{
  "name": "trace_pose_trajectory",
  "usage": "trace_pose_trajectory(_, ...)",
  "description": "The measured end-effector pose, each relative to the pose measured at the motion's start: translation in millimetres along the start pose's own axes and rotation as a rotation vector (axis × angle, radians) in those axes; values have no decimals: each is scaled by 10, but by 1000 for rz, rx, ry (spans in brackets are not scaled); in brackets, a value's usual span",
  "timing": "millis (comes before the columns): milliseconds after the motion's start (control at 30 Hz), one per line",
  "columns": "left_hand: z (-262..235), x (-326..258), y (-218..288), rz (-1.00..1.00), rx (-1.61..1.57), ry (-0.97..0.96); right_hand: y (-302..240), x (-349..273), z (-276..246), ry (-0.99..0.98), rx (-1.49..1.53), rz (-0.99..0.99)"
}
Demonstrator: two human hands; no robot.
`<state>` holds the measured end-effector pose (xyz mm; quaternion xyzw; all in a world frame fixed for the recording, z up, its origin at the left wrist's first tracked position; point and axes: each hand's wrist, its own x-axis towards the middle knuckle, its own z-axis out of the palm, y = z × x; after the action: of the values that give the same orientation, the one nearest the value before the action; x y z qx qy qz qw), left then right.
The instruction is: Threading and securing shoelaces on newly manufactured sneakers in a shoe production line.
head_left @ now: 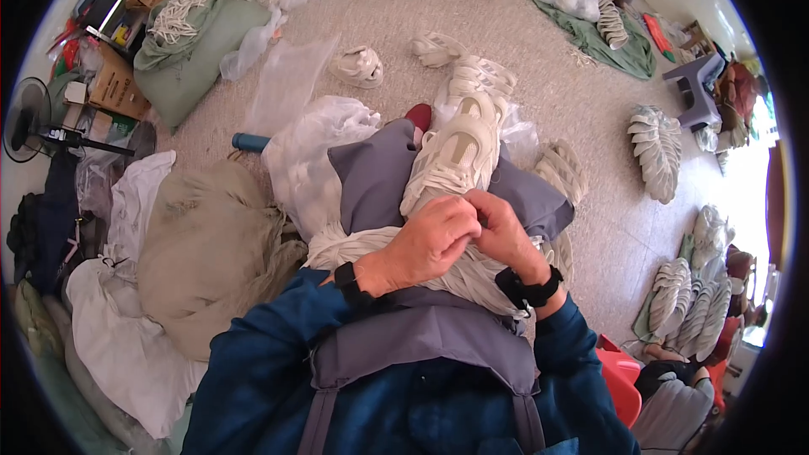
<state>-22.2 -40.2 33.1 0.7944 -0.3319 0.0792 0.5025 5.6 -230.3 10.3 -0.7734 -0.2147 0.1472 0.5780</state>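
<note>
The person's left hand [431, 240] and right hand [508, 232] meet, fingers bunched, at the pale shoe's [462, 147] near end; what they pinch can't be told. Near cords [482, 280] look unused.

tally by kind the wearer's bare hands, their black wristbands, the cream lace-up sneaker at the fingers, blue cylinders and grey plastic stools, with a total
Bare hands: 2, left hand and right hand
Black wristbands: 2, one on each wrist
Cream-and-tan lace-up sneaker at the fingers: 1
Blue cylinder on the floor: 1
Bluish-grey plastic stool: 1
Total: 7
</note>
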Motion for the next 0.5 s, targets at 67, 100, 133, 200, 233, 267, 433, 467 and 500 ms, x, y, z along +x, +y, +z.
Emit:
trace_pose_trajectory(67,-73,-33,133,-234,-340,-12,-18,-34,-93,-26,58,84)
trace_pose_trajectory(100,-110,-98,125,-239,-343,-8,-78,-59,-164,-106,135,200)
trace_pose_trajectory(133,-162,-181,98,-253,-286,-3,-147,-86,-245,-185,211,315)
trace_pose_trajectory(200,-238,-369,10,-269,-227,3,-272,-124,-397,-278,193,345)
trace_pose_trajectory(233,-239,-504,-65,-547,-397,22,-303,-157,-445,-295,291,367)
trace_pose_trajectory(267,-237,-598,-130,-821,-567,39,-361,-196,-504,-307,387,389)
trace_pose_trajectory(433,-244,-571,-63,-1189,-1067,161,-485,-540,-1033,73,641,213)
trace_pose_trajectory(467,-207,-579,-82,-1204,-1184,196,-482,-619,-1128,151,684,138)
trace_pose_trajectory(500,-173,-598,-105,-1215,-1302,237,-493,-670,-1213,172,672,67)
